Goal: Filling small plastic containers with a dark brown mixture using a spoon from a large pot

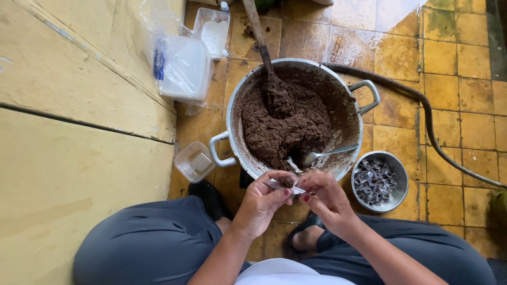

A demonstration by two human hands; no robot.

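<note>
My left hand [262, 203] and my right hand [326, 196] meet just below the big metal pot [364, 108] and together pinch a small clear wrapper [279, 184] with a dab of brown paste on it. The pot holds a thick brown paste [288, 124]. A metal spoon [326, 154] lies in the paste at the near rim. A wooden spoon [260, 39] stands stuck in the paste at the far side.
A small metal bowl [397, 198] with several wrapped pieces stands right of the pot. A clear plastic tub [194, 162] sits left of it. Plastic containers in a bag [182, 66] lean by the yellow wall. A dark hose [430, 124] runs across the wet tiled floor.
</note>
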